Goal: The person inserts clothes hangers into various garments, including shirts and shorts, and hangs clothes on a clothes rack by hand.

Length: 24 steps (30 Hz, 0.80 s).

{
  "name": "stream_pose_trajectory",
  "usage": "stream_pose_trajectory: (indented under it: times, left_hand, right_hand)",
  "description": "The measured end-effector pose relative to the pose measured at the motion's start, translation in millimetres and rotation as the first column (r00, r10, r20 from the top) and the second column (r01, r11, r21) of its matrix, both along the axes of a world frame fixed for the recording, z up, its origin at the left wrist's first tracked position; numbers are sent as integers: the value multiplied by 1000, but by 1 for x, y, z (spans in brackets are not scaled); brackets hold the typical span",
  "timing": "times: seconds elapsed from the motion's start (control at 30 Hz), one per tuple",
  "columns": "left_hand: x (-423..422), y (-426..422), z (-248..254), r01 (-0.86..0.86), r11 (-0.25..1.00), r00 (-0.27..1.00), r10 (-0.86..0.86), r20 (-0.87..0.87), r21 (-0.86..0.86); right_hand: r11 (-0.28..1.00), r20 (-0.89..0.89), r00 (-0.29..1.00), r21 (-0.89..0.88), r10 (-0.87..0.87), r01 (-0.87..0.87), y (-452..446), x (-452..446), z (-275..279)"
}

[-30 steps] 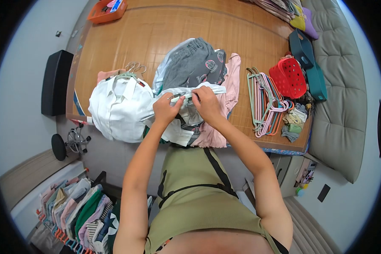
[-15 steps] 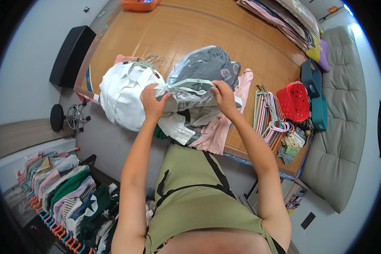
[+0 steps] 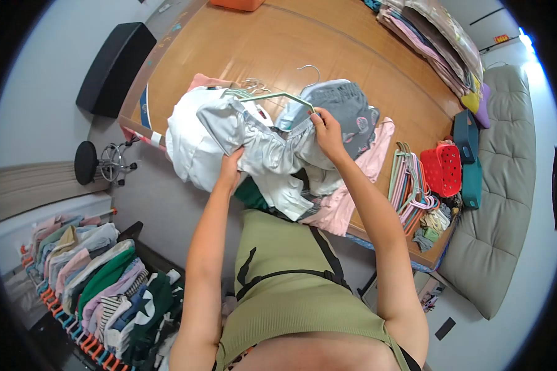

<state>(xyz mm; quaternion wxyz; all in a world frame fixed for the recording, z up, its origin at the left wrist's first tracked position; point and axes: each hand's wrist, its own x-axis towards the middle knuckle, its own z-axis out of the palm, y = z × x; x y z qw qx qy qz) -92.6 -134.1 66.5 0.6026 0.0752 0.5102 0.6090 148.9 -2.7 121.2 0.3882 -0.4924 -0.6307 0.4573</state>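
Observation:
A pale green hanger (image 3: 278, 96) with a metal hook slants across the waistband of light grey elastic-waisted pants (image 3: 260, 145). My right hand (image 3: 328, 131) pinches the waistband at the hanger's right end. Lower on the left, my left hand (image 3: 231, 167) is closed on the fabric of the same pants. A white shirt (image 3: 189, 139) lies beside that hand. Behind my right hand is a dark grey garment (image 3: 340, 105) with pink patches, and a pink garment (image 3: 328, 213) hangs over the table edge.
Several loose hangers (image 3: 408, 182) lie right of the clothes, near a red basket (image 3: 441, 170) and teal bins (image 3: 471, 182). A rack of clothes (image 3: 105, 278) stands at lower left. Folded textiles (image 3: 414, 46) are piled on the wooden table (image 3: 247, 43) at the far right.
My left hand has moved down from the waistband onto the fabric below. The hanger's hook now shows above the pants, and the waistband is spread wider. The view has shifted slightly.

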Motion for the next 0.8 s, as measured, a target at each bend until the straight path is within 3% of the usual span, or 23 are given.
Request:
stream_pose_trajectory:
  times: [0.1, 0.13, 0.17, 0.23, 0.27, 0.33, 0.37, 0.4, 0.43, 0.5, 0.6, 0.8]
  left_hand:
    - [-69, 13, -4, -14, 984, 963, -34, -266, -178]
    - [-88, 18, 6, -8, 990, 840, -72, -538, -144]
    - [-107, 19, 16, -15, 967, 667, -180, -723, -254]
    - [-133, 37, 62, -94, 894, 204, -414, -887, -438]
    - [-153, 43, 55, -108, 881, 55, -457, -888, -460]
    - [-182, 56, 50, -139, 793, -51, -604, -795, -593]
    - [-194, 65, 46, -160, 743, -101, -668, -738, -650]
    - [-205, 73, 36, -139, 679, -28, -730, -683, -721]
    - [-211, 76, 24, -134, 726, -117, -688, -717, -675]
    - [-213, 83, 1, -96, 815, -285, -572, -769, -571]
    - [-196, 97, -27, -36, 863, -469, -460, -754, -504]
    - [-144, 157, -70, 381, 764, -433, -351, -830, -521]
  right_hand:
    - [998, 47, 999, -52, -18, 20, 18, -55, -34]
    - [997, 47, 999, -79, -18, 21, 20, -78, -44]
    - [994, 44, 999, -109, -21, 25, 21, -101, -55]
    - [987, 76, 996, -149, -43, 54, 27, -140, -82]
    - [983, 81, 996, -178, -31, 45, 29, -157, -90]
    - [967, 77, 997, -250, -24, 43, 35, -183, -123]
    - [981, 115, 993, -186, -35, 56, 42, -192, -146]
    - [990, 152, 987, -123, -49, 68, 46, -201, -157]
    - [995, 190, 979, -62, -68, 81, 47, -206, -168]
    - [989, 277, 960, -119, -49, 85, 52, -206, -177]
    - [994, 357, 933, -82, -34, 68, 61, -201, -178]
    - [992, 342, 939, -96, -43, 81, 94, -199, -202]
